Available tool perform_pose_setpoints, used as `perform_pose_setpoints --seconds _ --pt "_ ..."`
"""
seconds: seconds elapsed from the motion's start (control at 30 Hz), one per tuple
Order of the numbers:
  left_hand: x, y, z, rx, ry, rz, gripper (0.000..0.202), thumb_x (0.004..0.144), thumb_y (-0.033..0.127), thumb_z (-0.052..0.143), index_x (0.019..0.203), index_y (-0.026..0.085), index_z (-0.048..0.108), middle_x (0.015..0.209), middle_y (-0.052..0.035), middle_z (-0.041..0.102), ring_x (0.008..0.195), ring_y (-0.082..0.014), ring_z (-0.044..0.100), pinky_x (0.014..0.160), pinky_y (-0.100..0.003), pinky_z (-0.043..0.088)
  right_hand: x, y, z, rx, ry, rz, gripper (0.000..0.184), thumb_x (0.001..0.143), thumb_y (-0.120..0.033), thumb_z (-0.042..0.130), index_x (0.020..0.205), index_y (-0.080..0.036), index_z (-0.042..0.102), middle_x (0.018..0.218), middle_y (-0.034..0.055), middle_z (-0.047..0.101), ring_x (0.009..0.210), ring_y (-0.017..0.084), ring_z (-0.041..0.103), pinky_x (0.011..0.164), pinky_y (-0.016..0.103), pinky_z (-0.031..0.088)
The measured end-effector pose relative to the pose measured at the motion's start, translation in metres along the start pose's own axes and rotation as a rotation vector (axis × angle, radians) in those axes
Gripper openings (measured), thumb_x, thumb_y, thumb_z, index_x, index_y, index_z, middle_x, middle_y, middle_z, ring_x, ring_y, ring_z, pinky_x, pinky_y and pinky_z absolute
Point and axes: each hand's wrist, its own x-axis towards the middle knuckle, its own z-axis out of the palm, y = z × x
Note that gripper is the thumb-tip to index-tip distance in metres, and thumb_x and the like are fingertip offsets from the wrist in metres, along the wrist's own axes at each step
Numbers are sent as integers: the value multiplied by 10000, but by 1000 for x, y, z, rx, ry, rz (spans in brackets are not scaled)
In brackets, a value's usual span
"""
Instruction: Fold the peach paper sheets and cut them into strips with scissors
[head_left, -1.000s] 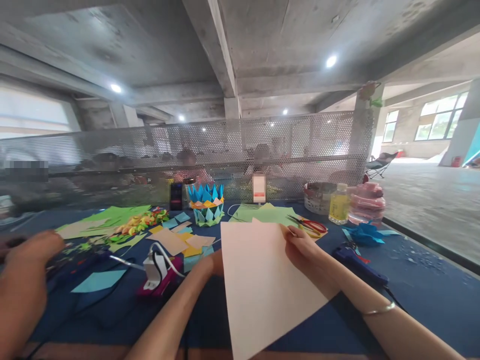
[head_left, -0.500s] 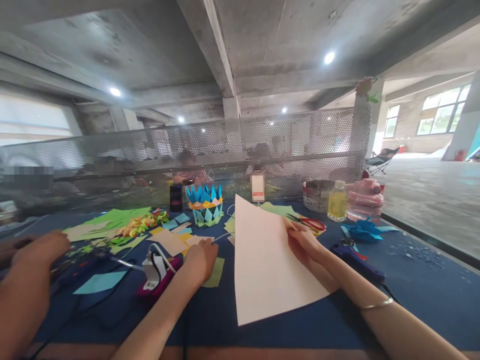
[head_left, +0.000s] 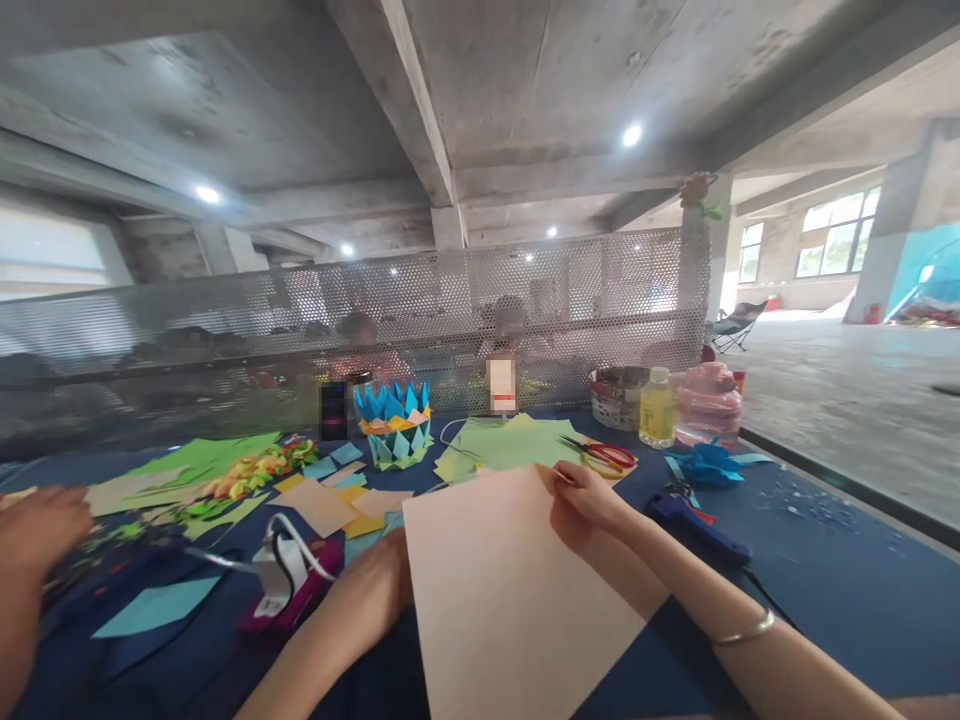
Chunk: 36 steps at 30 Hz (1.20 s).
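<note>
A pale paper sheet [head_left: 510,600] is held tilted over the blue worktop [head_left: 825,600]. The right hand [head_left: 592,500] pinches its 1 o'clock corner. The left hand [head_left: 371,600] meets its 9 o'clock edge, grip hidden. Held by so little, it may buckle or brush the glue gun [head_left: 694,515] at 3 o'clock.

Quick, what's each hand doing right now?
Left hand: at the left edge of the pale sheet, fingers hidden; grip cannot be told.
Right hand: closed, pinching the pale sheet's top edge.
</note>
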Motion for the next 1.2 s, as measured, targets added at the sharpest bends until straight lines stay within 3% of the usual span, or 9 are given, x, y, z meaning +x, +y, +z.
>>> perform_pose_setpoints --seconds 0.1,0.23,0.33,0.53,0.7,0.83,0.9,1.03,1.2 --pt "6 -7 0 -120 83 -71 390 795 185 409 1086 234 663 1131 -84 678 1087 -259 594 892 -323 421 -4 -6 1 -121 -18 -18 140 729 -161 452 594 -195 445 573 -20 477 587 135 438 558 248 278" --pt "14 -10 3 -425 135 -133 433 856 439 399 1067 154 648 1046 -110 699 1017 -256 623 856 -305 452 -9 -13 -3 -252 -8 -35 134 712 -117 478 600 -188 461 632 4 518 620 142 455 578 250 268" --pt "13 -10 7 -603 70 -136 495 792 527 510 1088 146 621 929 -87 721 904 -250 656 774 -295 485 -11 -19 -10 -309 -4 -47 124 753 -117 446 662 -188 490 653 11 546 628 147 472 576 247 267" --pt "-1 -12 16 -759 55 -241 598 605 433 723 1121 162 588 852 -72 727 751 -254 679 666 -312 516 -15 -40 -24 -390 -35 -80 145 842 -167 403 773 -190 529 711 33 604 667 159 521 577 246 282" --pt "-18 -24 20 -911 42 -270 665 617 429 706 1190 153 511 829 -71 722 743 -259 685 665 -325 526 -46 -57 -41 -491 -206 -74 171 829 -188 461 687 -187 557 644 41 606 608 163 540 533 251 260" --pt "-32 -33 34 -953 77 -310 698 641 424 680 1242 163 439 781 -63 724 713 -268 687 621 -327 531 -77 -73 -61 -635 -509 -6 198 865 -251 447 853 -182 632 855 91 679 814 239 624 618 280 351" --pt "-36 -34 42 -972 78 -295 641 639 402 675 1205 178 473 791 -59 726 712 -262 688 626 -317 531 -81 -79 -68 -572 -506 20 243 877 -334 460 979 -195 631 969 92 676 892 243 620 684 291 396" --pt "-35 -26 50 -956 30 -282 453 636 341 662 1059 209 568 776 -39 721 690 -244 687 627 -284 519 -64 -79 -64 -548 -396 -7 281 917 -302 374 973 -192 626 1006 90 657 925 228 603 763 315 430" --pt "-34 -15 49 -952 17 -264 381 631 338 672 982 202 613 818 -50 725 750 -250 690 638 -266 509 -27 -55 -42 -657 -412 -21 344 818 -309 558 1113 -138 608 1159 157 592 1064 285 560 880 367 416"
